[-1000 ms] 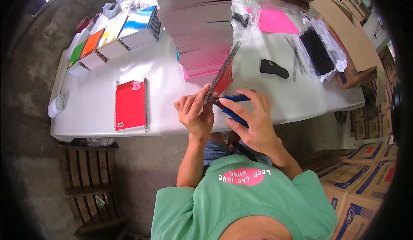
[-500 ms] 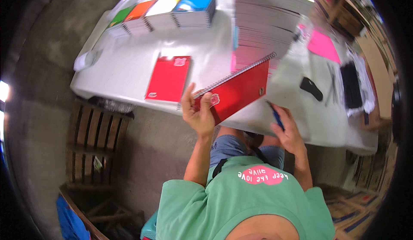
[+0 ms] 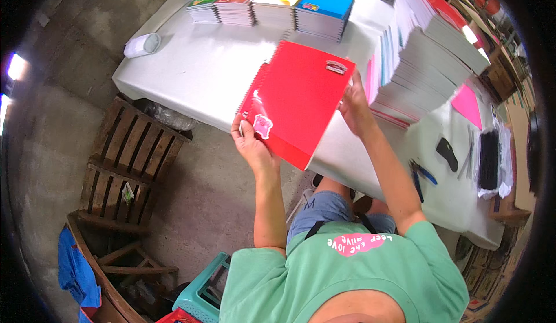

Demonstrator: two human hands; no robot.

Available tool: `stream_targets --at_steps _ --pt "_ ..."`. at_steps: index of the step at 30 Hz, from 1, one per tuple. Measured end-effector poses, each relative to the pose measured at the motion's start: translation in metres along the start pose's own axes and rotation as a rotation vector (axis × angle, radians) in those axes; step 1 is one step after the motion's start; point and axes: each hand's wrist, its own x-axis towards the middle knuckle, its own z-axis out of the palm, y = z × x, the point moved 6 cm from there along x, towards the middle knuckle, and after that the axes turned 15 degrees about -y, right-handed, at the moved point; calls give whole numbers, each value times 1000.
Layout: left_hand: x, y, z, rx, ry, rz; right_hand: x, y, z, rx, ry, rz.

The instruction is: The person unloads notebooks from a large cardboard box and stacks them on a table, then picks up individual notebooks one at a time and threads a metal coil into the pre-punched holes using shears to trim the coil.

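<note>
A red spiral notebook [image 3: 304,94] is held up over the table's front edge, tilted, its wire coil along the left side. My left hand [image 3: 255,146] grips its lower left corner, near a pink and white sticker. At the upper right edge my right hand [image 3: 354,106] is closed on the cover, some fingers hidden behind it. Another red notebook [image 3: 255,85] shows as a strip under the held one's left edge, mostly covered. Blue-handled pliers [image 3: 421,175] lie on the table, right of my right forearm.
Stacks of green, orange, white-yellow and blue notebooks [image 3: 324,19] line the table's far side. A tall pile of page blocks [image 3: 420,71] stands at right. Beyond the pliers lie a black object [image 3: 446,154] and black wire coils [image 3: 489,160]. A wooden chair [image 3: 124,161] stands at left.
My right hand has put the pliers down on the table and taken hold of the notebook's right edge. The notebook has turned more upright and face-on. The view has shifted.
</note>
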Motion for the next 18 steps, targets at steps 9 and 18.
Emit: stream_targets --at_steps 9,18 --pt "56 24 -15 855 -145 103 101 55 -42 -436 69 62" --pt "63 -9 -69 1495 -258 72 90 109 -67 -700 215 278"
